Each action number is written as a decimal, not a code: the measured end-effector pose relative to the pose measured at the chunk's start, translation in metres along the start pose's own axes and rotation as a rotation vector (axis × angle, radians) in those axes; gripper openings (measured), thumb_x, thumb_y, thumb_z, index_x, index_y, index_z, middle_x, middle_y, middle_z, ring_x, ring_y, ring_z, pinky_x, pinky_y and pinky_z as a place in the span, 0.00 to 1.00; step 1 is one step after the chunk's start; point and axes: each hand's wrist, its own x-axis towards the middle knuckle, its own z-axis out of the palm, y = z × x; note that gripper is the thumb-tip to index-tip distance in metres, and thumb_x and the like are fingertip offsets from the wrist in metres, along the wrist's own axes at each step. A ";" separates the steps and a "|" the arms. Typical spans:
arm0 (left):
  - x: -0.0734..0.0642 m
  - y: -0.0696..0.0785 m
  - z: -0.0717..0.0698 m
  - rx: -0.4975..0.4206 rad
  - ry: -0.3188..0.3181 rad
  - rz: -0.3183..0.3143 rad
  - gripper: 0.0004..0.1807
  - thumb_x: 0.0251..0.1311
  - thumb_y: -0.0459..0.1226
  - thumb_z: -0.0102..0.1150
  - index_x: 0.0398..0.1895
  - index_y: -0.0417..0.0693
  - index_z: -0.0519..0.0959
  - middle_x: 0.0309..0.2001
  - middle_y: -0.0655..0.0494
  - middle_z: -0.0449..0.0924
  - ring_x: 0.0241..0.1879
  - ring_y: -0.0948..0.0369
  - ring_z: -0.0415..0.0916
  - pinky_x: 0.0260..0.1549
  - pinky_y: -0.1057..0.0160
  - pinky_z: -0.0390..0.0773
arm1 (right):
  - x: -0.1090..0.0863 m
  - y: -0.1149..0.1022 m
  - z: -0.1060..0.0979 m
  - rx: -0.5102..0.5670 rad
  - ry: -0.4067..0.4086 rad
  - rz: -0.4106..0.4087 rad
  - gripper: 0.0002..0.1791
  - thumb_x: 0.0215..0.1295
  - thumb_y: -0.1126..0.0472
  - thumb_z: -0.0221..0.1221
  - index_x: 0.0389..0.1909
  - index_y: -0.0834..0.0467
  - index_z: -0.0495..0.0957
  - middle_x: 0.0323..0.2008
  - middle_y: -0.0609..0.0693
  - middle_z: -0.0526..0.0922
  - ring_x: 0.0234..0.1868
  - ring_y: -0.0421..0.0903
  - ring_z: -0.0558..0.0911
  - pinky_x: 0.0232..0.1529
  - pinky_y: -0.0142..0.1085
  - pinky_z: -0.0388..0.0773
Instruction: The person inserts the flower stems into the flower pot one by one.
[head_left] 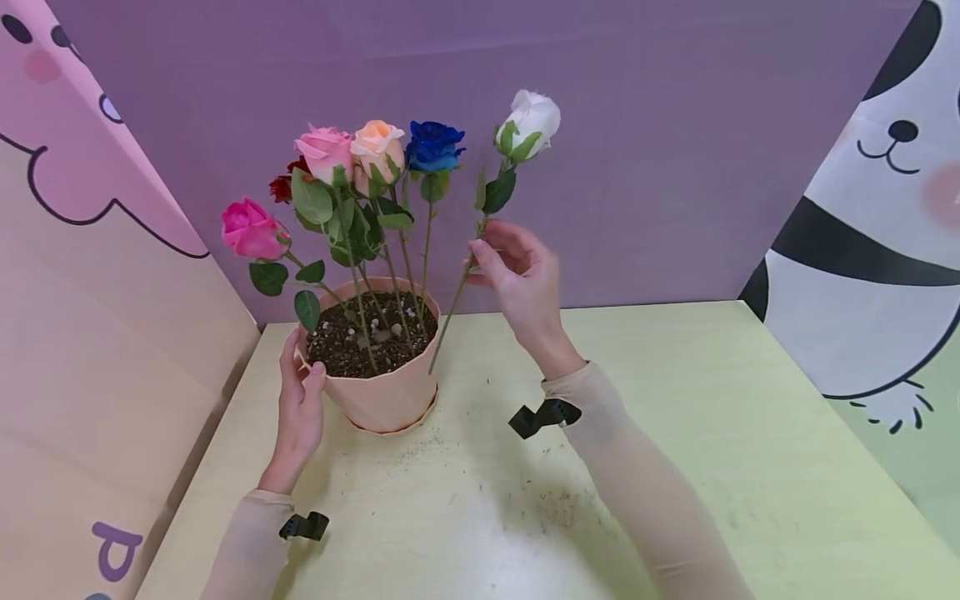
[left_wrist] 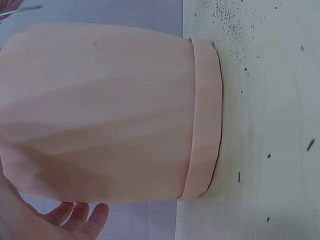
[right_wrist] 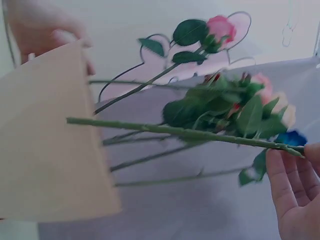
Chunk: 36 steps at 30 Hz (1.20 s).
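Observation:
A peach flowerpot [head_left: 382, 396] of dark soil [head_left: 341, 346] stands on its saucer on the table. My left hand [head_left: 300, 417] grips the pot's left side near the rim; in the left wrist view its fingertips [left_wrist: 97, 217] lie along the wall. Between thumb and fingers my right hand [head_left: 528, 283] pinches the stem of a white rose [head_left: 534, 121], its bloom up. The stem's cut end [right_wrist: 75, 120] hangs just outside the pot's right rim, in front of the wall in the right wrist view. Blue [head_left: 435, 148], peach [head_left: 377, 150], pink [head_left: 325, 152], dark red and hot pink [head_left: 252, 229] roses stand in the soil.
Dark soil crumbs [head_left: 555, 508] lie scattered over the pale table [head_left: 697, 433]. A purple backdrop [head_left: 675, 167] rises behind it. Printed side panels stand left and right, with a panda [head_left: 877, 250] on the right one. Each sleeve carries a black wrist mount [head_left: 545, 417].

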 end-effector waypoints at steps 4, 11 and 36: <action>0.000 0.000 0.000 0.002 0.002 0.001 0.37 0.84 0.45 0.41 0.89 0.58 0.41 0.87 0.50 0.46 0.81 0.35 0.52 0.74 0.27 0.58 | 0.010 -0.013 0.016 0.002 -0.024 -0.073 0.15 0.73 0.73 0.62 0.57 0.74 0.79 0.41 0.55 0.90 0.36 0.39 0.89 0.42 0.40 0.90; 0.001 -0.001 0.002 -0.003 0.011 -0.004 0.37 0.85 0.44 0.42 0.89 0.58 0.41 0.87 0.48 0.46 0.81 0.35 0.53 0.74 0.27 0.59 | 0.020 -0.015 0.045 -0.082 -0.136 -0.033 0.15 0.74 0.72 0.62 0.58 0.71 0.81 0.47 0.67 0.87 0.40 0.48 0.89 0.42 0.40 0.89; 0.002 -0.002 0.003 -0.014 0.005 0.011 0.37 0.85 0.44 0.42 0.89 0.59 0.41 0.87 0.48 0.48 0.81 0.37 0.52 0.74 0.28 0.59 | -0.002 0.008 0.075 -0.365 -0.314 -0.194 0.14 0.73 0.65 0.62 0.55 0.66 0.85 0.40 0.57 0.90 0.36 0.45 0.89 0.36 0.34 0.85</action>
